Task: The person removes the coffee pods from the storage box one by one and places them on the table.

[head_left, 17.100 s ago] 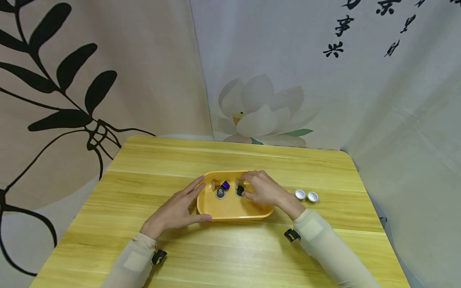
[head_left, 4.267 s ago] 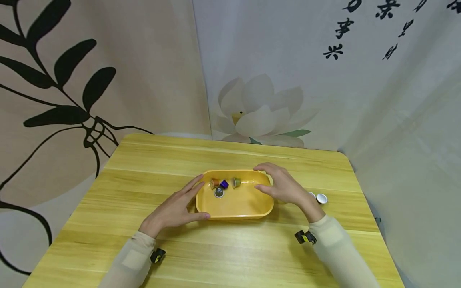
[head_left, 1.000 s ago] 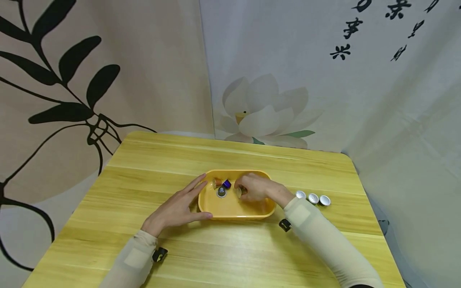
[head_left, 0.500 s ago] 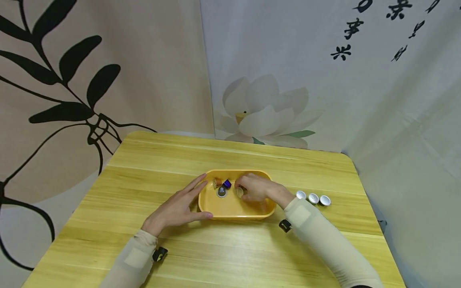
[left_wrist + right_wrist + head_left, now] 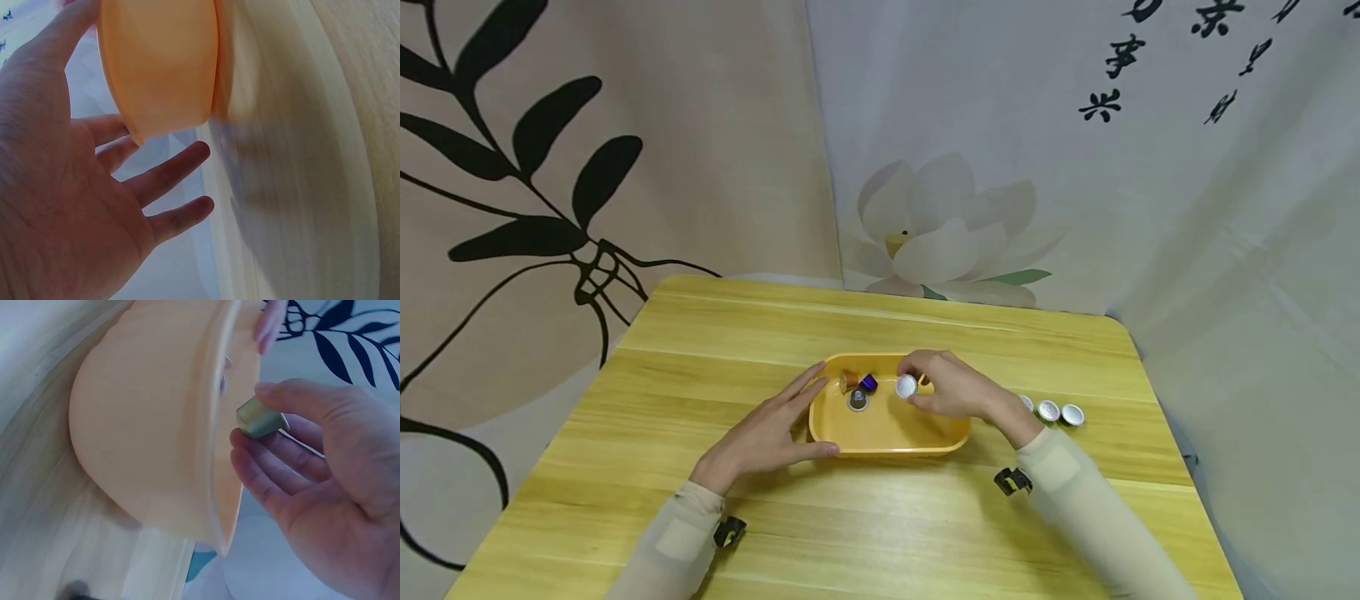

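A yellow tray [image 5: 880,435] sits on the table. My left hand [image 5: 762,435] rests at its left end, fingers and thumb spread and fairly straight along the rim. My right hand [image 5: 957,388] pinches a light green coffee capsule [image 5: 256,417] between thumb and fingers above the tray. The capsule's white lid [image 5: 906,386] faces the head camera. In the tray's left part are an orange capsule [image 5: 848,381], lying on its side, a tilted purple capsule [image 5: 868,383] and a dark grey capsule [image 5: 857,401], standing lid down.
Right of the tray, three capsules with silver-white lids up stand in a row, among them a middle capsule [image 5: 1048,411] and a right one [image 5: 1072,415]. The leftmost is partly hidden by my right wrist. Behind the wooden table [image 5: 850,533] hangs a printed curtain [image 5: 955,100].
Since the earliest frame, a third capsule has joined the row on the table. Within the last second my right hand has lifted the green capsule off the tray floor and turned its lid up.
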`<state>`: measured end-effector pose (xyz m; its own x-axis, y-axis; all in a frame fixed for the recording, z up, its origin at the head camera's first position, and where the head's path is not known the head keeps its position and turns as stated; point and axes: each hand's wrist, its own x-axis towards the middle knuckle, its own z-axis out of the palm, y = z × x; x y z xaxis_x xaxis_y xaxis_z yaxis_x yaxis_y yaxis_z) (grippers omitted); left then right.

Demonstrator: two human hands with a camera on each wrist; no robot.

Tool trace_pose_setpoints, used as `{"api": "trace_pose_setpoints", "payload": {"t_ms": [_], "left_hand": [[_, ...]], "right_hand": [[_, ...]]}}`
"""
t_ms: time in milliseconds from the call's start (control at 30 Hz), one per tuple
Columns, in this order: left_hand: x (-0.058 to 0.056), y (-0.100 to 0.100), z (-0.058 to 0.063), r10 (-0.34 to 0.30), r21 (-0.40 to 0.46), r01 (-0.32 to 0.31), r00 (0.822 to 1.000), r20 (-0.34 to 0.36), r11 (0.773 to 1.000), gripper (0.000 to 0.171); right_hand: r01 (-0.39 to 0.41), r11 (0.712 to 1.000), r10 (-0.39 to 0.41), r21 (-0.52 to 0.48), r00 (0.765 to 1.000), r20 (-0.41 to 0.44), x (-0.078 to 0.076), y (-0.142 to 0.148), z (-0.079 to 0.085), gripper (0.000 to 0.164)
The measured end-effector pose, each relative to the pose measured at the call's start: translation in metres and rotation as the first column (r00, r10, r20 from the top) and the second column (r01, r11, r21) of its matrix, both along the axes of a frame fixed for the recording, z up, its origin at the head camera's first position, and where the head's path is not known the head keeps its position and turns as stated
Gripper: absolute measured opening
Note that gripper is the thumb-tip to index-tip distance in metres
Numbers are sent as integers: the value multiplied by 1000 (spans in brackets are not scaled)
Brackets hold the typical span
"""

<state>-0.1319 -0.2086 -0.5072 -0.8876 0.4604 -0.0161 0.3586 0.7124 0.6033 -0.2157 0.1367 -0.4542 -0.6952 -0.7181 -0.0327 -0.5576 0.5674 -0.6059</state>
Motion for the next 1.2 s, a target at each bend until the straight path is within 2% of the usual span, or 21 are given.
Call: {"api": "trace_pose_setpoints", "payload": {"t_ms": [167,433,633,967,1200], "left_hand": [[0,-1,-1,-1,1,1,1000,-2,1000,116],[0,-1,-1,1,6,-1,1000,-1,1000,115],[1,-1,-1,4,8,-4,1000,6,1000,115],[1,-1,0,7,14,-8,1000,10,1000,115],[1,-1,-1,5,15,-6,1000,10,1000,115]], "right_hand": [[59,996,-60,-71,998,-14,6,14,1,34],[132,982,-134,-132,991,-4,19,34,0,37],[165,968,-174,-187,984,-30,26,47,-2,37],[223,948,-229,-228,974,2,39,68,-17,35],[271,928,-280,-254,960,4,44,78,-19,33]]}}
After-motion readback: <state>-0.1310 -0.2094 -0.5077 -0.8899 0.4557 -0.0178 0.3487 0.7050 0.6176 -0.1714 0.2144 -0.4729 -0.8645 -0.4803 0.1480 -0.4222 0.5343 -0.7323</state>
